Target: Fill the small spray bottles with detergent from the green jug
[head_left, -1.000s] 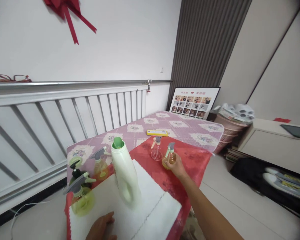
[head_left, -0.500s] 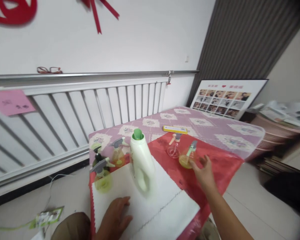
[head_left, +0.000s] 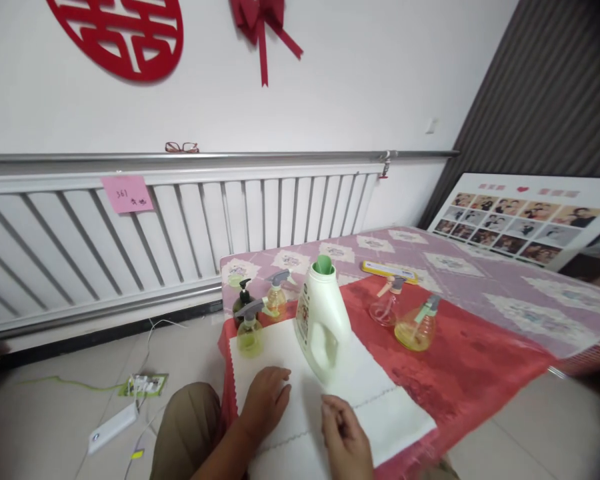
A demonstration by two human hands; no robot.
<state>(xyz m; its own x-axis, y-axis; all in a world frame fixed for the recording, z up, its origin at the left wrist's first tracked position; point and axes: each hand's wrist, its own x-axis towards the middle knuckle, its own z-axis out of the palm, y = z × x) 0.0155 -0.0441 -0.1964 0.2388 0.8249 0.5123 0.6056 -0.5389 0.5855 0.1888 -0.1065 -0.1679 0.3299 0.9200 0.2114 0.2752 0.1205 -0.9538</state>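
Note:
My left hand (head_left: 267,400) rests over the white cloth (head_left: 400,417) at the front of the table, its thumb and fingers apart and nothing in it. Across from it, my right hand (head_left: 347,437) hovers above the same cloth, fingers loosely curled around nothing visible. Just beyond both hands stands a pale green detergent jug (head_left: 325,320), upright, with a green spout (head_left: 323,265) in its mouth. To its left are a spray bottle with yellow-green liquid (head_left: 250,337), an amber spray bottle (head_left: 277,301) and a dark pump bottle (head_left: 241,303).
On the red cloth (head_left: 460,373) stand a clear pinkish spray bottle (head_left: 384,310) and one holding yellow liquid (head_left: 415,330). A yellow-edged flat case (head_left: 389,271) lies behind them. A radiator (head_left: 265,213) runs along the wall. On the floor are a power strip (head_left: 145,385) and a white power bank (head_left: 113,428).
My right hand has left the yellow-liquid spray bottle and come back left over the white cloth. The left hand stays near the cloth's front. The head view has turned left.

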